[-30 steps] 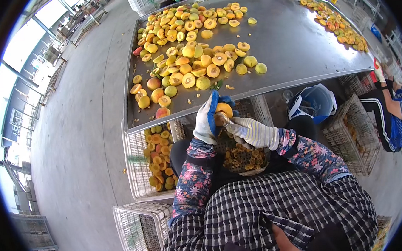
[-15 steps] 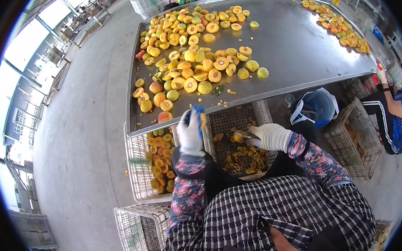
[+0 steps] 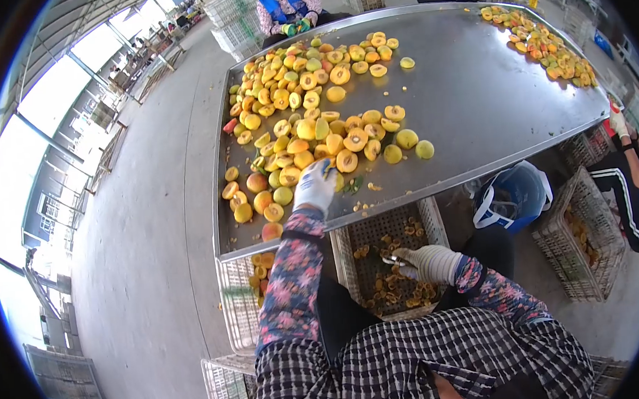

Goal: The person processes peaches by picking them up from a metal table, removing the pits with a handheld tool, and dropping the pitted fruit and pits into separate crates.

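Observation:
My left hand [image 3: 315,186], in a white glove with blue fingertips, is at the near edge of a pile of halved yellow peaches [image 3: 304,159] on the metal table [image 3: 461,118]. Its fingers curl down among the fruit, and what lies under them is hidden. My right hand [image 3: 435,264], in a whitish knitted glove, grips a small metal tool [image 3: 393,260] whose exact kind I cannot make out. That hand is below the table edge, over a crate [image 3: 345,264] holding brown-yellow fruit scraps [image 3: 395,293].
Under the table's left corner, another crate [image 3: 234,296] holds peach halves. A blue bucket [image 3: 513,196] and a crate [image 3: 582,245] stand at the right. More fruit [image 3: 540,43] lies at the far right. Other people [image 3: 293,7] sit around the table.
My left hand has moved from the table's front edge forward onto the fruit pile. My right hand stays over the scrap crate with the tool. The view has tilted up a little.

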`<state>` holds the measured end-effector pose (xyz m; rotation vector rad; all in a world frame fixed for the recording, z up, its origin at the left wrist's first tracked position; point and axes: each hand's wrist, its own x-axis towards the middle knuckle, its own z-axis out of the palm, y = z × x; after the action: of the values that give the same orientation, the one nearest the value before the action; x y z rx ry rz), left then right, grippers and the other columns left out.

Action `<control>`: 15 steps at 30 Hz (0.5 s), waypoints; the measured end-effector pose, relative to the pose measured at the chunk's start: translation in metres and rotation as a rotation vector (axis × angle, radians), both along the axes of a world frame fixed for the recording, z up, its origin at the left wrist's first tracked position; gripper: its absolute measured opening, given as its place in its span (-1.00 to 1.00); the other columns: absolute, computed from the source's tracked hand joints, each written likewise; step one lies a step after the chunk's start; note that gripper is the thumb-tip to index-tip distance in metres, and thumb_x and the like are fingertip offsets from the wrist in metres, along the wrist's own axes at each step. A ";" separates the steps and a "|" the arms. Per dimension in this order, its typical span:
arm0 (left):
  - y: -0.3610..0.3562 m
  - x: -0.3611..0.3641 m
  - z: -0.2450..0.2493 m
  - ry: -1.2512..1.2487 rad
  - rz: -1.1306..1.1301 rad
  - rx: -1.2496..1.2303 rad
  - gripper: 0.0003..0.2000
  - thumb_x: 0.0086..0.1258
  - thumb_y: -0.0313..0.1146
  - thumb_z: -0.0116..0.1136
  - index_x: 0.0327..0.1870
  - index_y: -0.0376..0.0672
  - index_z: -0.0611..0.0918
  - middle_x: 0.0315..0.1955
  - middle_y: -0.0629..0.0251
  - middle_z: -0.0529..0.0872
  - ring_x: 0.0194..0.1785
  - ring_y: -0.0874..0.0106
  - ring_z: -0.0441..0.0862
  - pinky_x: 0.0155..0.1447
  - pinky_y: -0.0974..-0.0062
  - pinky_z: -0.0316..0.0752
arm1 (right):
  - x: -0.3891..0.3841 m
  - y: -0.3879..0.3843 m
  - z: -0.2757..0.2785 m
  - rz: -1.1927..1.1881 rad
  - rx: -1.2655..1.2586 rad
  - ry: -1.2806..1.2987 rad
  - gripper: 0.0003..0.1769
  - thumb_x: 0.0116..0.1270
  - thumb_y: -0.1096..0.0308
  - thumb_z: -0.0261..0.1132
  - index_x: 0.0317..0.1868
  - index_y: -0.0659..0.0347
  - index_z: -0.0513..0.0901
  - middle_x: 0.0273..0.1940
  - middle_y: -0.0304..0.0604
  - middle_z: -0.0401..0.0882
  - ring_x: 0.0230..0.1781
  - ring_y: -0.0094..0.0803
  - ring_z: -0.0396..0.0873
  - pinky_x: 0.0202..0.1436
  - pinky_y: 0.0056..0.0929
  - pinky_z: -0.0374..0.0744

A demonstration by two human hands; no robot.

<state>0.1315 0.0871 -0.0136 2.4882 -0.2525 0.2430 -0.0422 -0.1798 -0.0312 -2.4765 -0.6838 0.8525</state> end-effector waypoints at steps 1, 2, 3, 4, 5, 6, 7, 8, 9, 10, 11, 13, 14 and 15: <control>-0.016 0.020 -0.007 0.094 0.027 0.099 -0.52 0.41 -0.08 0.13 0.23 -0.21 0.56 0.14 -0.02 0.62 0.19 0.01 0.57 0.25 0.17 0.47 | 0.001 -0.002 -0.008 0.000 0.025 0.012 -0.38 0.46 -0.03 0.12 0.40 0.12 0.35 -0.28 0.18 0.69 -0.23 0.15 0.66 -0.12 -0.02 0.58; -0.032 0.036 -0.011 0.180 0.060 0.211 -0.42 0.41 -0.01 0.12 0.35 -0.16 0.45 0.25 -0.01 0.54 0.24 0.03 0.56 0.26 0.15 0.47 | 0.001 -0.004 -0.016 0.000 0.050 0.024 -0.38 0.46 -0.03 0.13 0.39 0.12 0.36 -0.28 0.18 0.69 -0.23 0.15 0.66 -0.13 -0.02 0.58; -0.046 0.049 -0.018 0.237 0.098 0.273 -0.39 0.40 0.00 0.14 0.39 -0.13 0.41 0.27 0.00 0.52 0.25 0.05 0.55 0.27 0.16 0.48 | -0.001 -0.007 -0.023 0.004 0.098 -0.010 -0.40 0.45 -0.04 0.14 0.34 0.14 0.40 -0.29 0.18 0.68 -0.25 0.14 0.66 -0.16 -0.01 0.58; -0.058 0.056 -0.016 0.295 0.139 0.332 -0.35 0.39 0.00 0.16 0.43 -0.10 0.36 0.30 0.01 0.50 0.27 0.07 0.55 0.28 0.17 0.49 | 0.001 -0.007 -0.016 0.007 0.078 0.032 -0.43 0.45 -0.03 0.14 0.29 0.17 0.43 -0.30 0.19 0.68 -0.25 0.14 0.66 -0.16 -0.01 0.57; -0.064 0.061 -0.015 0.389 0.142 0.371 -0.28 0.34 0.03 0.23 0.46 -0.09 0.30 0.33 0.02 0.47 0.30 0.12 0.54 0.29 0.21 0.49 | 0.001 -0.008 -0.016 0.002 0.094 0.036 -0.44 0.45 -0.03 0.14 0.29 0.18 0.44 -0.31 0.19 0.68 -0.26 0.15 0.66 -0.16 0.00 0.57; -0.068 0.065 -0.013 0.417 0.126 0.393 -0.24 0.31 0.04 0.24 0.47 -0.11 0.28 0.32 0.01 0.48 0.31 0.12 0.54 0.31 0.22 0.47 | 0.001 -0.009 -0.016 -0.004 0.113 0.043 -0.44 0.46 -0.03 0.14 0.28 0.18 0.44 -0.31 0.20 0.68 -0.26 0.15 0.66 -0.17 0.00 0.56; -0.071 0.068 -0.013 0.446 0.111 0.417 -0.20 0.29 0.06 0.26 0.49 -0.12 0.26 0.31 0.00 0.50 0.31 0.13 0.54 0.32 0.22 0.46 | 0.002 -0.010 -0.015 -0.005 0.109 0.049 -0.45 0.46 -0.03 0.14 0.27 0.18 0.44 -0.31 0.20 0.68 -0.26 0.15 0.66 -0.16 0.00 0.56; -0.074 0.070 -0.012 0.477 0.095 0.443 -0.16 0.27 0.07 0.28 0.50 -0.14 0.23 0.30 -0.02 0.52 0.31 0.14 0.54 0.34 0.23 0.44 | 0.003 -0.011 -0.014 -0.006 0.107 0.057 -0.45 0.46 -0.02 0.14 0.27 0.18 0.45 -0.31 0.20 0.67 -0.26 0.16 0.66 -0.16 0.01 0.56; -0.072 0.070 -0.011 0.529 0.082 0.417 -0.20 0.22 0.08 0.33 0.43 -0.16 0.36 0.25 -0.02 0.57 0.30 0.14 0.54 0.33 0.25 0.45 | 0.002 -0.011 -0.014 -0.008 0.107 0.066 -0.46 0.46 -0.02 0.14 0.26 0.18 0.45 -0.31 0.20 0.67 -0.26 0.16 0.66 -0.16 0.01 0.56; -0.067 0.072 -0.019 0.540 0.036 0.440 -0.22 0.20 0.07 0.36 0.39 -0.17 0.41 0.24 0.00 0.58 0.30 0.15 0.55 0.32 0.26 0.46 | 0.002 -0.011 -0.014 -0.007 0.122 0.063 -0.46 0.46 -0.02 0.14 0.25 0.18 0.46 -0.31 0.20 0.67 -0.25 0.16 0.66 -0.15 0.01 0.56; -0.061 0.075 -0.030 0.552 -0.010 0.464 -0.25 0.17 0.06 0.38 0.35 -0.17 0.46 0.24 0.01 0.59 0.29 0.15 0.56 0.32 0.27 0.46 | 0.003 -0.012 -0.016 -0.007 0.137 0.060 -0.46 0.46 -0.02 0.13 0.24 0.19 0.46 -0.31 0.20 0.67 -0.25 0.16 0.66 -0.15 0.01 0.56; -0.046 0.062 -0.035 0.602 -0.015 0.322 -0.28 0.07 0.06 0.47 0.22 -0.20 0.60 0.24 0.02 0.60 0.27 0.13 0.58 0.31 0.29 0.47 | 0.002 -0.012 -0.016 -0.024 0.170 0.029 -0.48 0.46 -0.02 0.13 0.19 0.22 0.48 -0.30 0.21 0.67 -0.23 0.17 0.66 -0.12 -0.01 0.58; -0.040 0.052 -0.041 0.535 0.071 0.143 -0.42 0.20 -0.08 0.43 0.20 -0.18 0.59 0.10 0.06 0.69 0.17 0.18 0.64 0.22 0.33 0.53 | 0.001 -0.013 -0.018 -0.062 0.230 0.009 -0.48 0.46 -0.02 0.13 0.19 0.23 0.48 -0.30 0.22 0.67 -0.22 0.17 0.66 -0.12 -0.02 0.58; -0.030 0.046 -0.055 0.602 0.007 -0.501 -0.54 0.29 -0.22 0.36 0.18 -0.18 0.57 0.03 0.09 0.69 0.12 0.21 0.66 0.19 0.32 0.56 | 0.001 -0.014 -0.020 -0.097 0.288 -0.011 -0.48 0.46 -0.01 0.14 0.18 0.24 0.48 -0.29 0.23 0.67 -0.22 0.18 0.66 -0.12 -0.03 0.59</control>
<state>0.1772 0.0569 -0.0684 1.9515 0.0671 -0.3963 -0.0411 -0.1938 -0.0511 -2.2373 -0.6356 0.6539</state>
